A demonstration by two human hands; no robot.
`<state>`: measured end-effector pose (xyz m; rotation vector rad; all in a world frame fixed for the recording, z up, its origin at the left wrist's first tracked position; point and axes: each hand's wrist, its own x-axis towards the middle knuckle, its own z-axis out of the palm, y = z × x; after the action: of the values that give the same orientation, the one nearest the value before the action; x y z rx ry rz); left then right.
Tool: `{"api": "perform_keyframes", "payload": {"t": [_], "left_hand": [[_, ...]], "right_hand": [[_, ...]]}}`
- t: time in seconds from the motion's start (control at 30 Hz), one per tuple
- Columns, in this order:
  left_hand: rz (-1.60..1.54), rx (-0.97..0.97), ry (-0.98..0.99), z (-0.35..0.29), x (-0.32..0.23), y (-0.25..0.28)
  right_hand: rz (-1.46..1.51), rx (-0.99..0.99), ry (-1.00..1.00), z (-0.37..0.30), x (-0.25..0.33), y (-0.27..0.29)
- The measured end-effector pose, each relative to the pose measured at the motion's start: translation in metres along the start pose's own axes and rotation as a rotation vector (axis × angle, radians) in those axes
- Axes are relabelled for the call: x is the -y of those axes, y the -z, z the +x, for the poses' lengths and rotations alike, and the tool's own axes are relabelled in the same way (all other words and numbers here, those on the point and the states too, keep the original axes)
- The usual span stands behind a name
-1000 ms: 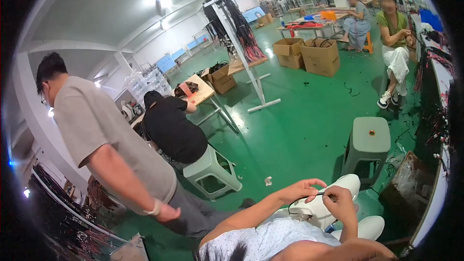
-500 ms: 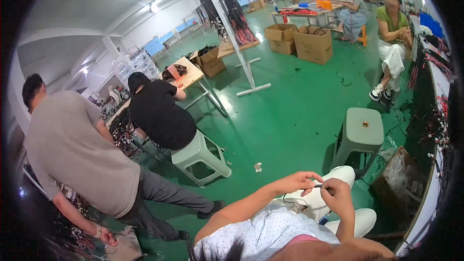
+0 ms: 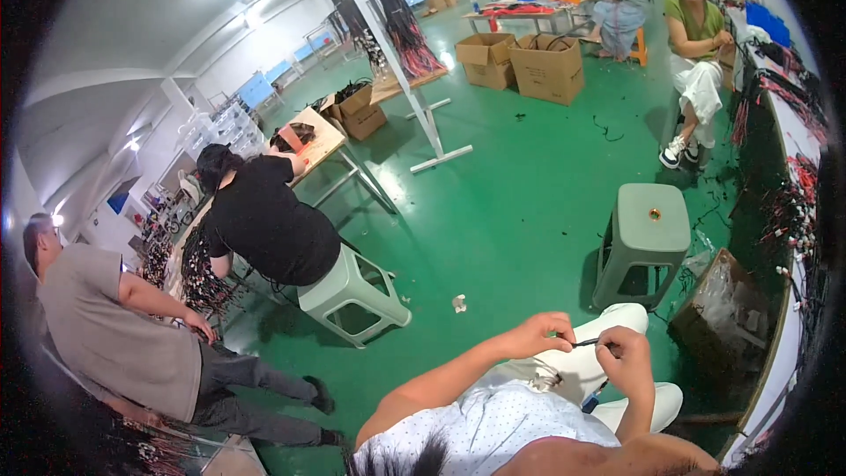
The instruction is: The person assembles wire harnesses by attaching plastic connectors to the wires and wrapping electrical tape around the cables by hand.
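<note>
Over my lap, a short stretch of thin black cable spans the gap between my two hands. My left hand pinches one end of that stretch between thumb and fingertips. The other side is gripped by my right hand, its fingers curled inward. Below the left hand, on my lap, lies a small pale bundle that is too small to make out. A small blue piece shows beneath my right wrist.
A grey-green stool stands ahead, beside a cardboard box with clear plastic. A bench with wire harnesses runs along my right. A seated co-worker in black and a standing one in grey-brown are at left.
My hands have drawn slightly apart, showing more of the cable between them. At left, the standing co-worker has shifted left and lower in view, an arm now near the bench. My view has turned slightly.
</note>
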<state>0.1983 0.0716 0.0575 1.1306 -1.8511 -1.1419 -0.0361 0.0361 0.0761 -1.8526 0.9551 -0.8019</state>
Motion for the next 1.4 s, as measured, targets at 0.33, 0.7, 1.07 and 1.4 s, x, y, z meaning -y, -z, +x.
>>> {"api": "perform_keyframes", "payload": {"t": [0.33, 0.7, 1.07, 1.4], "left_hand": [[-0.611, 0.327, 0.343, 0.012, 0.003, -0.003], [-0.148, 0.029, 0.366, 0.044, -0.003, 0.011], [-0.360, -0.217, 0.168, 0.108, -0.042, -0.008], [-0.501, -0.048, 0.176, 0.149, -0.065, -0.061]], "right_hand": [[0.156, -0.020, -0.065, -0.005, 0.003, 0.016], [-0.062, -0.236, 0.015, -0.001, 0.007, 0.025], [0.459, -0.467, -0.300, -0.027, -0.017, 0.050], [0.565, -0.618, -0.287, -0.076, -0.026, 0.074]]}}
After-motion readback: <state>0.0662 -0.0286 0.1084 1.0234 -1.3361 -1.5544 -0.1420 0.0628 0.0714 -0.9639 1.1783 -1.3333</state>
